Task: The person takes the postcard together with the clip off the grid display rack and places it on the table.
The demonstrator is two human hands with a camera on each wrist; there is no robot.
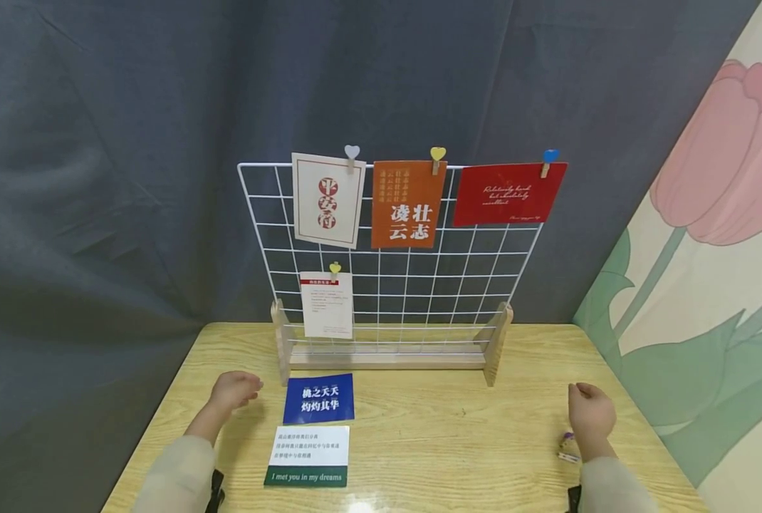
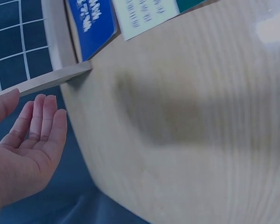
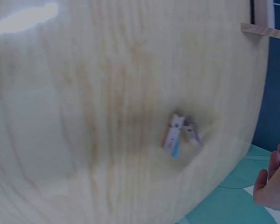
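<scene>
My left hand (image 1: 235,392) hovers over the left side of the table, holding nothing, its fingers slightly bent in the left wrist view. To its right lie a blue card (image 1: 319,399) with white characters and, nearer me, a white and green card (image 1: 308,456). On the right side, my right hand (image 1: 591,413) is raised with loosely curled fingers and nothing visible in it. Beside and below it, a few small wooden clothespins (image 3: 174,133) lie on the table, one with a blue part; the hand partly hides them in the head view.
A white wire grid (image 1: 406,285) stands in a wooden base (image 1: 387,361). Heart clothespins hold a cream card (image 1: 310,203), an orange card (image 1: 387,228), a red card (image 1: 477,196) and a lower white card (image 1: 327,317). Behind hangs a dark curtain (image 1: 387,78); a tulip-painted wall (image 1: 708,285) borders the right.
</scene>
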